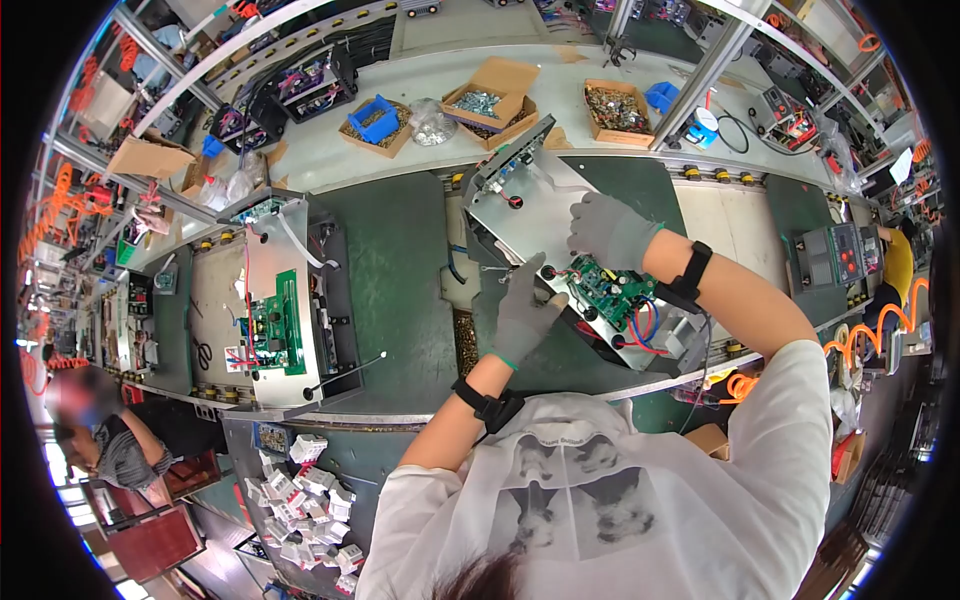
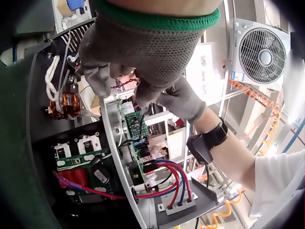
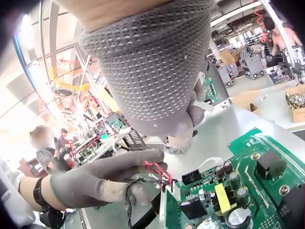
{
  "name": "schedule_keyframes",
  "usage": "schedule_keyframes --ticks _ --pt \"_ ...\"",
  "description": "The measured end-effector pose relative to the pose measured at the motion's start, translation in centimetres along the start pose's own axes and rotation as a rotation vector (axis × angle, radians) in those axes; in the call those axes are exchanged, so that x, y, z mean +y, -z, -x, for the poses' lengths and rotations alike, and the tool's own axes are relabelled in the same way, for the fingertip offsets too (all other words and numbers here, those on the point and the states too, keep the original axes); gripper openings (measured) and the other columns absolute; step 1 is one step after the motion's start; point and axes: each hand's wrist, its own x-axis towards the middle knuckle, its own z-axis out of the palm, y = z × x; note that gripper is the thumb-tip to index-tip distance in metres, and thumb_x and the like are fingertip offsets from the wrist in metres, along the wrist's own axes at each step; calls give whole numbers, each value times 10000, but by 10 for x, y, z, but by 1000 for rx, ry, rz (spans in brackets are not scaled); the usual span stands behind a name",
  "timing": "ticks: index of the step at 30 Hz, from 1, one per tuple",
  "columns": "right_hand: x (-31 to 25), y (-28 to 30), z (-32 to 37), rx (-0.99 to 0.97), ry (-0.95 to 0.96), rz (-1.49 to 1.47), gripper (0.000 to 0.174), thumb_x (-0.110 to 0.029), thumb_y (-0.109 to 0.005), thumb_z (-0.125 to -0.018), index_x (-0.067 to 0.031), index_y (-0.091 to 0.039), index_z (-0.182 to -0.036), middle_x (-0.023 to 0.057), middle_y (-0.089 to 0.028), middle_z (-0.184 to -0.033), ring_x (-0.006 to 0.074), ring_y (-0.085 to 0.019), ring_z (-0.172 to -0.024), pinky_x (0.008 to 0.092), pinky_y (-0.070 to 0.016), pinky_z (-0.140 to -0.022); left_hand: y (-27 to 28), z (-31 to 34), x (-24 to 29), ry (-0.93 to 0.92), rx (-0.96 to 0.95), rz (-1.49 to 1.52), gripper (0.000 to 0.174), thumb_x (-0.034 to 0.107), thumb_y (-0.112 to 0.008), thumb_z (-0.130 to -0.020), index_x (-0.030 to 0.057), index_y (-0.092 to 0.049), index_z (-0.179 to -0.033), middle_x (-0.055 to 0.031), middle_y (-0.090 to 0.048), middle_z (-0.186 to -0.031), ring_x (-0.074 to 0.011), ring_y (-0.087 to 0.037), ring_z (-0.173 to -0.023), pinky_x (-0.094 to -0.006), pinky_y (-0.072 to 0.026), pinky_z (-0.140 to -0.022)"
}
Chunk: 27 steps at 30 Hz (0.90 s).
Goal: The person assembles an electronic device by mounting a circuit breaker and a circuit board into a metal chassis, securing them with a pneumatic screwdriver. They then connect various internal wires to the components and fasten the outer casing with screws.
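Observation:
A metal chassis plate point(image 1: 520, 215) carries a green circuit board point(image 1: 600, 290) with red and blue wires. My gloved left hand point(image 1: 525, 315) lies at the plate's near edge, fingers extended and thumb apart; in the right wrist view the left hand point(image 3: 105, 179) is beside red and black wires point(image 3: 159, 171). Over the plate, just above the board, my gloved right hand point(image 1: 612, 232) has its fingers curled round the end of a flat pale ribbon cable point(image 1: 562, 187); the cable point(image 3: 205, 105) shows by its fingers. The left wrist view shows a copper coil point(image 2: 66, 106) inside the chassis.
Another chassis with a green board point(image 1: 277, 320) stands to the left. Boxes of screws point(image 1: 615, 108) and blue trays point(image 1: 374, 122) line the back shelf. White parts point(image 1: 305, 505) are piled at lower left. A person point(image 1: 125, 440) sits at far left; another point(image 1: 897, 265) is at far right.

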Motion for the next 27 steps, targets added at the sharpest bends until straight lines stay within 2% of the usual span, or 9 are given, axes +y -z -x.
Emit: schedule_keyframes --ticks 1,2,4,11,13,21,24,26,27 --pt "-5 0 -4 -73 61 79 140 -141 -615 -708 -179 -672 -830 -27 -610 -796 186 -542 -924 325 -406 -844 0 -1 1 3 7 3 692 155 -721 -739 102 -411 -1355 -102 -524 -1160 -176 -583 -769 -313 -500 -728" --pt "-8 0 -6 -147 122 157 130 -153 -612 -718 -184 -673 -829 -35 -607 -795 177 -542 -930 321 -406 -845 -1 -2 1 54 -80 -18 692 152 -717 -738 107 -408 -1355 -107 -519 -1173 -174 -583 -769 -309 -500 -728" --pt "-10 -2 -7 -147 120 162 103 -171 -618 -739 -186 -678 -821 -43 -612 -795 171 -537 -931 313 -407 -830 -5 -3 -3 65 -178 5 674 148 -706 -737 106 -410 -1341 -109 -512 -1192 -174 -583 -763 -304 -500 -727" --pt "-12 -9 -6 -181 150 252 86 -174 -613 -764 -189 -697 -780 -40 -620 -797 158 -533 -914 293 -407 -780 -10 -7 -21 -66 -175 -28 572 110 -684 -743 84 -469 -1273 -100 -503 -1224 -177 -581 -750 -293 -497 -724" --pt "-14 -9 -9 -201 147 270 95 -170 -610 -766 -190 -703 -771 -37 -620 -798 165 -534 -907 293 -408 -776 -12 -5 -24 -49 -159 7 505 37 -674 -763 102 -510 -1235 -68 -490 -1206 -128 -553 -775 -257 -486 -709" --pt "-37 1 -23 -289 110 290 111 -184 -611 -767 -182 -722 -756 -19 -617 -792 198 -545 -872 296 -408 -764 -7 -2 -20 -23 -183 0 520 65 -648 -792 85 -470 -1280 -99 -475 -1253 -158 -582 -829 -273 -493 -737" --pt "-42 -8 -27 -205 72 267 108 -201 -618 -776 -185 -723 -759 -16 -633 -811 200 -556 -864 299 -402 -759 -7 1 -23 -54 -162 -42 532 80 -644 -798 93 -458 -1296 -108 -460 -1300 -182 -583 -836 -284 -492 -746" --pt "-43 0 -36 -449 52 287 109 -211 -618 -791 -192 -724 -803 -10 -652 -843 198 -570 -880 308 -392 -777 -5 -1 -24 -75 -142 -82 537 85 -643 -799 100 -455 -1302 -109 -452 -1324 -194 -582 -837 -289 -492 -749" --pt "-44 7 -38 -451 68 296 109 -211 -618 -791 -192 -724 -803 -10 -652 -843 198 -570 -880 308 -392 -777 -3 0 -22 -63 -175 -63 537 88 -644 -798 108 -457 -1301 -109 -445 -1339 -200 -577 -829 -293 -492 -748"
